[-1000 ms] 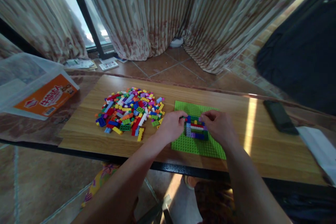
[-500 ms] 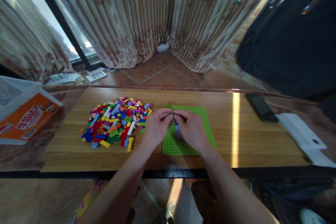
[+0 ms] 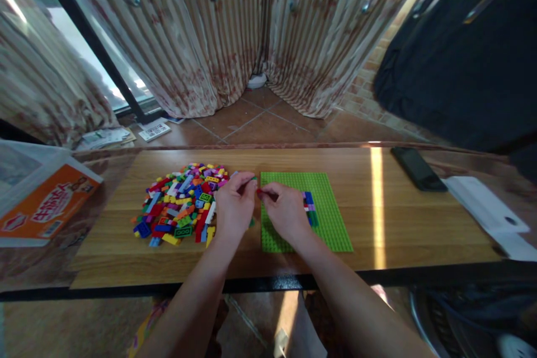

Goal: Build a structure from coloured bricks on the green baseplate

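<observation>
My left hand point(image 3: 235, 204) is beside the right edge of the brick pile point(image 3: 180, 207), thumb and fingertips closed on a small green brick point(image 3: 254, 178). Just to its right, my right hand point(image 3: 285, 210) pinches a small red brick point(image 3: 259, 191) over the left edge of the green baseplate point(image 3: 331, 229). A small gap separates the two bricks. On the baseplate is a cluster of blue, pink, purple and green bricks point(image 3: 310, 207), partly hidden behind my right hand.
A black phone point(image 3: 418, 169) and a white flat object point(image 3: 482, 204) lie at the right of the wooden table point(image 3: 126, 257). At far left stands a clear plastic box with an orange label point(image 3: 50, 204). A strip of sunlight crosses the table.
Both hands have shifted left, away from the baseplate's middle, and their fingertips have drawn apart. The green and red bricks now show separately, and more of the brick cluster is uncovered.
</observation>
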The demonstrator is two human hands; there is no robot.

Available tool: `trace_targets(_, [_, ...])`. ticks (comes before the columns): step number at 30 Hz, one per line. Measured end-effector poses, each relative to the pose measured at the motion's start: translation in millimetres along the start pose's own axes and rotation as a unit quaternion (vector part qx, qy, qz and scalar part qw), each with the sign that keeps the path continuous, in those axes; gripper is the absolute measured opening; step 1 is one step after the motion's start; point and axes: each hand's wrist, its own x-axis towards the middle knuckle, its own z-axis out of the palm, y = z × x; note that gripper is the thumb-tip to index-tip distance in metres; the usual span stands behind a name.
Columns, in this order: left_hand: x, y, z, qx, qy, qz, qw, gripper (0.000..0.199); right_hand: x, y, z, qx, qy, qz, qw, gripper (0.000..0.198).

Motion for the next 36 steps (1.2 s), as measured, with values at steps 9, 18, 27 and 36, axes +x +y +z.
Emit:
trace_targets(9, [16, -7, -22, -0.019, -0.021, -0.026, 0.999, 0.020, -5, -7, 7, -0.024, -0.049, -0.052, 0.997, 0.018])
trace_targets(18, [2, 5, -5, -0.222, -0.140, -0.172, 0.949, 0.021, 0, 15, -14, 0.097, -0.012, -0.051, 0.994, 0.021])
trace_targets(27, [-6, 12, 7, -0.296, -0.182, -0.212, 0.913, 0.023, -9, 8, -30, 0.073, 0.027, -0.073, 0.994, 0.018])
trace_targets(36, [-9, 3, 16, -0.186, -0.203, -0.174, 0.945, 0.017, 1, 48, -75, 0.009, -0.026, 0.048, 0.998, 0.020])
